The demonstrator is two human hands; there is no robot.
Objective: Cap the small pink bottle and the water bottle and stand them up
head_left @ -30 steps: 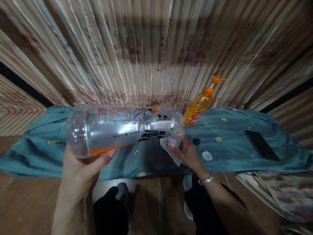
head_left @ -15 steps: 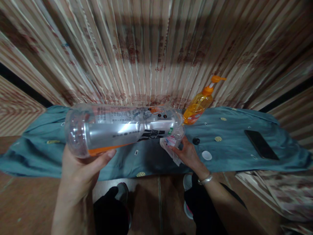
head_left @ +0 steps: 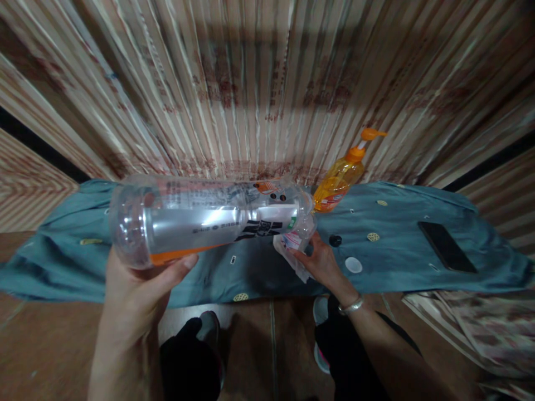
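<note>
Nothing has shifted since the earlier frames. My left hand (head_left: 137, 289) is clamped under the base of the clear plastic bottle (head_left: 209, 220), held level above the blue cloth (head_left: 401, 250). My right hand (head_left: 320, 262) pinches a crumpled wrapper (head_left: 292, 250) at its neck. Best to keep the bottle horizontal and the base grip firm while working the neck. Silver label, orange trim, apparently empty. Soap dispenser (head_left: 340, 181) stands behind.

**On the blue cloth**

A soap bottle (head_left: 340, 177) with an orange pump leans at the back of the cloth (head_left: 397, 250). A black cap (head_left: 335, 240) and white cap (head_left: 353, 265) lie near together, a phone (head_left: 446, 247) (screen dark) well to their right.
</note>
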